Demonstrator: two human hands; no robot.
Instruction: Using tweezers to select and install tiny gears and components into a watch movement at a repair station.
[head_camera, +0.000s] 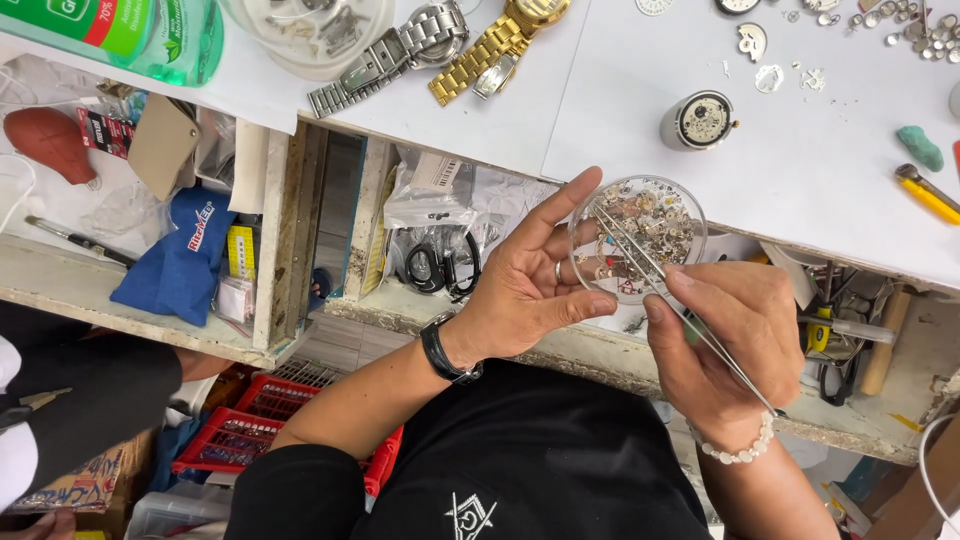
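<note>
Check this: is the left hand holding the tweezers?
No, the right hand holds the tweezers; the left hand holds the clear dish.

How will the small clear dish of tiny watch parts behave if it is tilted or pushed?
The clear dish looks light and shallow, held only by the left hand, so it probably tips easily. Its loose metal parts would likely slide and spill. The tweezers in the right hand could nudge it.
</note>
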